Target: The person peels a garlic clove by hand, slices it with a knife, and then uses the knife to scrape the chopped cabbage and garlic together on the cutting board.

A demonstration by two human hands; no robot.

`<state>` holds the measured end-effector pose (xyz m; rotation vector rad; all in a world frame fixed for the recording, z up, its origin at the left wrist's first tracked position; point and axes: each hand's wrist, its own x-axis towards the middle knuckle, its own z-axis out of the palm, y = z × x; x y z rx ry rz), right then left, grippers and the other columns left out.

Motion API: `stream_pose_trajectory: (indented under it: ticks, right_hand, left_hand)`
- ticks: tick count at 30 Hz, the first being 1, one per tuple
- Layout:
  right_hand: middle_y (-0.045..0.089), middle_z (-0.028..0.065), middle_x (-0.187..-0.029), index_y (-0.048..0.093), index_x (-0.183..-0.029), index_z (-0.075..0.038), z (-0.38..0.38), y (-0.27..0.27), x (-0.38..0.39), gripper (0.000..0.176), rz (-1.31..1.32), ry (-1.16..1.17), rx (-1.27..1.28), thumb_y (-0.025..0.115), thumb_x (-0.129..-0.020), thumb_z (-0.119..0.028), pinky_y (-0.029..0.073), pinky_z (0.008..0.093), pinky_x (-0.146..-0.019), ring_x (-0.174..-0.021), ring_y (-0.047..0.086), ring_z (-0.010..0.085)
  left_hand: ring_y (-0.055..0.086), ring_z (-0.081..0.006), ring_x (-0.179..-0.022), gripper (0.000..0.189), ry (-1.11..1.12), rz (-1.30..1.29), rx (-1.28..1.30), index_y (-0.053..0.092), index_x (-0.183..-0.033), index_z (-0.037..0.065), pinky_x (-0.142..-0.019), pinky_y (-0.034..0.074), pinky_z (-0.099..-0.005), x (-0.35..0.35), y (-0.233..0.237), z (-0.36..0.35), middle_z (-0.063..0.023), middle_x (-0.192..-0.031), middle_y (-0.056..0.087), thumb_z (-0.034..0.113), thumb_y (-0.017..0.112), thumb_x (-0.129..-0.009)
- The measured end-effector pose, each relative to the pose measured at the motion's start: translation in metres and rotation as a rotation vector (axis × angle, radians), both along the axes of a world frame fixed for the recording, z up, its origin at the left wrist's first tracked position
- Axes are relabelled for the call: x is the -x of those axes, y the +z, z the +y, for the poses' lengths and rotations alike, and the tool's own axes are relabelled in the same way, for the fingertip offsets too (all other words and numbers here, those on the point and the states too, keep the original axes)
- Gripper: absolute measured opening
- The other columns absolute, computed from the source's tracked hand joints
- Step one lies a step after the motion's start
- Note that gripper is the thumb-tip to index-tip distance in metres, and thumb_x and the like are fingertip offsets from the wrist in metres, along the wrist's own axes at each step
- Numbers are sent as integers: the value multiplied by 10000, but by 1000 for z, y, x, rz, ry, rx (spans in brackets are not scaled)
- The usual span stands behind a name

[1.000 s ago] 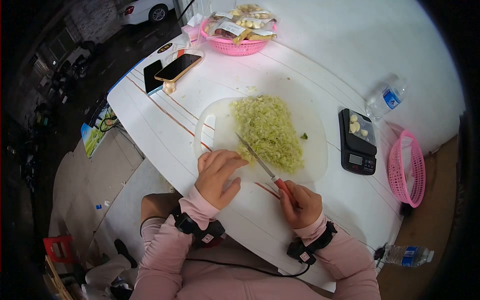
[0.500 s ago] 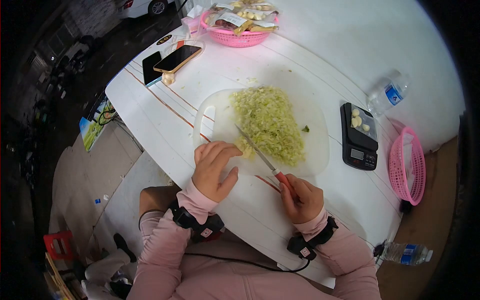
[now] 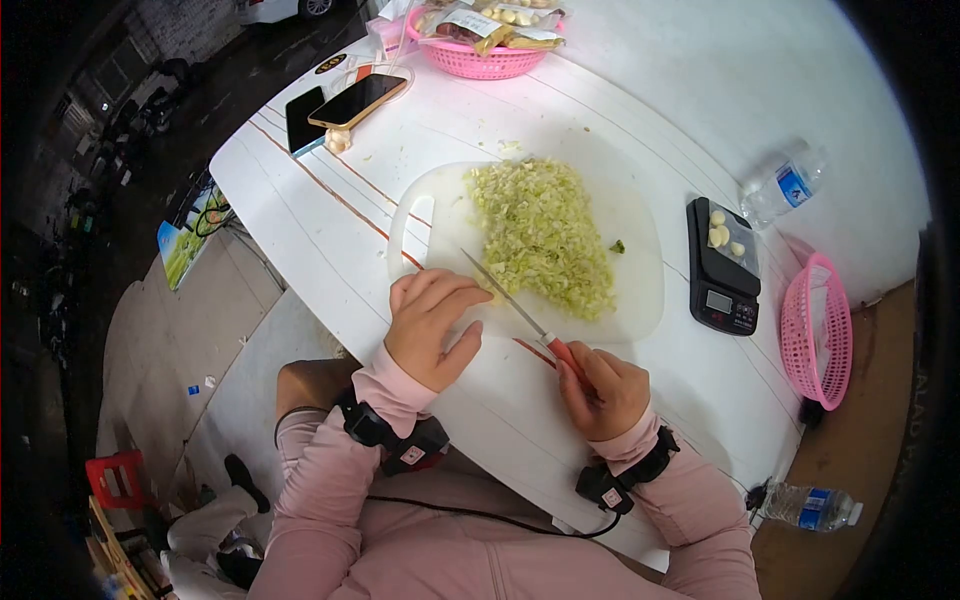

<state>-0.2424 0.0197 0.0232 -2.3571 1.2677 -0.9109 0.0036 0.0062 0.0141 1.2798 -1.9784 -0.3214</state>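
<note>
My right hand point(image 3: 603, 393) is wrapped round the red handle of a knife point(image 3: 523, 312), whose blade points up and left over the lower part of a white cutting board point(image 3: 635, 300). At the board's lower left edge rests my left hand point(image 3: 437, 325), fingers bent and thumb apart; a few pale bits show by its fingertips, and what lies under them is hidden. Finely chopped pale green vegetable point(image 3: 545, 235) is heaped across the board's middle, with a small dark green piece point(image 3: 617, 246) to its right.
Two phones point(image 3: 357, 100) and a garlic bulb point(image 3: 338, 140) lie at the upper left. A pink basket point(image 3: 485, 62) holds packets at the back. Rightward are a black scale point(image 3: 722, 265) with peeled cloves, a bottle point(image 3: 785, 187) and another pink basket point(image 3: 815, 330). A person's leg point(image 3: 215, 520) shows lower left.
The view has shifted slightly. The knife's blade has come away from the heap's edge, and fewer pale bits show by my left fingertips. My right hand still grips the handle.
</note>
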Motion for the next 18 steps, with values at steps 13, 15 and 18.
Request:
stream_pose_trajectory:
  ticks: [13,15,18]
  right_hand:
    - [570,86,-662,618,-1068,-54,10,3,-10,224,311,-6,144,687,-861,-107,436,392,-446,-489,561,287]
    - [515,66,-614,615,-1023,-66,10,0,-10,179,337,-11,184,685,-873,-136,420,401,-430,-462,539,271]
    - [569,84,-651,618,-1019,-62,5,-2,-8,168,256,-28,167,684,-876,-121,432,396,-434,-488,567,286]
  left_hand:
    - [547,-277,-1121,305,-9,-32,-21,691,-1078,92,-1018,327,-409,0,1,-1,-73,-1119,655,67,657,-776]
    - [549,-277,-1121,301,-8,-30,-20,693,-1076,93,-1019,327,-410,1,1,1,-72,-1119,657,67,654,-778]
    - [550,-277,-1121,297,-4,-27,-6,695,-1075,92,-1021,327,-411,0,-1,0,-68,-1120,659,67,650,-782]
